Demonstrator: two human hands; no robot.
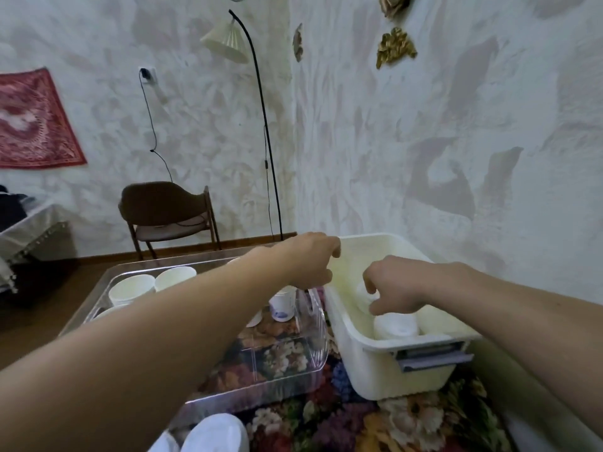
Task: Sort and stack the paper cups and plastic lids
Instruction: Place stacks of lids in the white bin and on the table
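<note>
Clear tray (287, 370) left – upright paper cups (132, 288) inside. Left hand (310, 262) curled at white bin (385, 363) rim, grip unclear. Bin holds lying cups (396, 325) – right hand (396, 287) pinches one (363, 293).

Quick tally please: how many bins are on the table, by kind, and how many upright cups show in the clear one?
Clear plastic bin: 1
White plastic bin: 1
Upright paper cups in the clear bin, visible: 3
Total: 5
</note>
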